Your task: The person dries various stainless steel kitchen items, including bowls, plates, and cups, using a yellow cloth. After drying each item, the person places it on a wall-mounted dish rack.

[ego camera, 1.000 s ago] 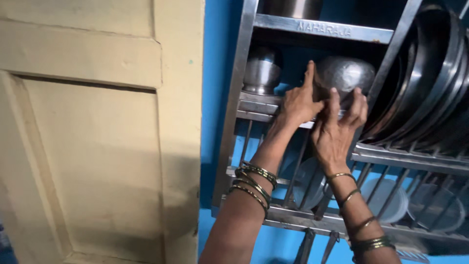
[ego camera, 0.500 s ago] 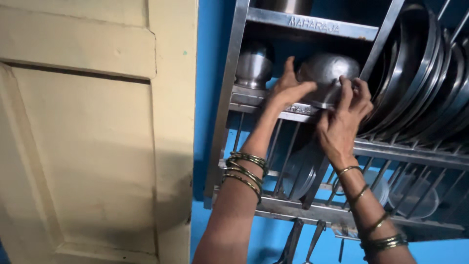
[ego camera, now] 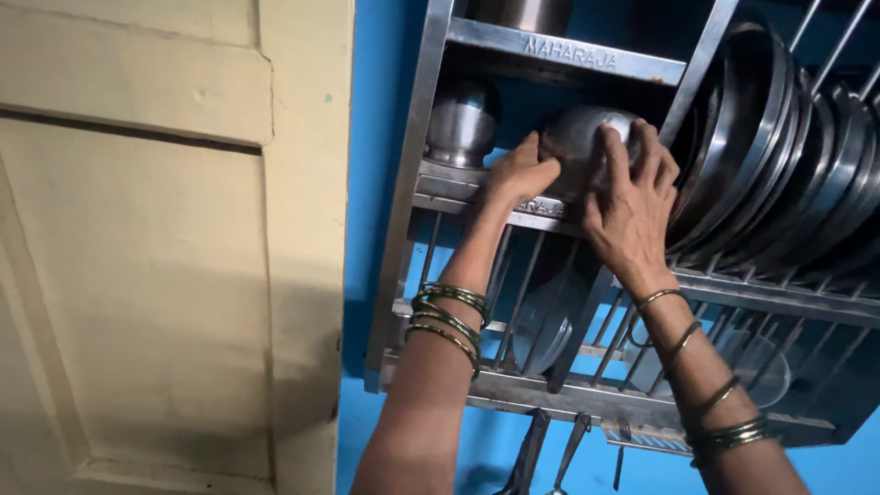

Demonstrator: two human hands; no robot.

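A round steel bowl (ego camera: 579, 137) lies upside down on a shelf of the steel wall rack (ego camera: 417, 197). My left hand (ego camera: 518, 172) grips its left side and my right hand (ego camera: 637, 197) covers its right side, fingers spread over the dome. Both wrists wear several green and gold bangles. A small steel pot (ego camera: 461, 124) stands on the same shelf, just left of my left hand.
Large steel plates (ego camera: 779, 151) stand on edge in the rack to the right. More plates (ego camera: 545, 316) sit in the lower slots. Utensils (ego camera: 532, 449) hang under the rack. A cream wooden door (ego camera: 156, 247) fills the left; the wall behind is blue.
Both hands stay on the bowl, which has settled lower onto the shelf. My right hand's fingers have spread further over the dome. The view has shifted slightly.
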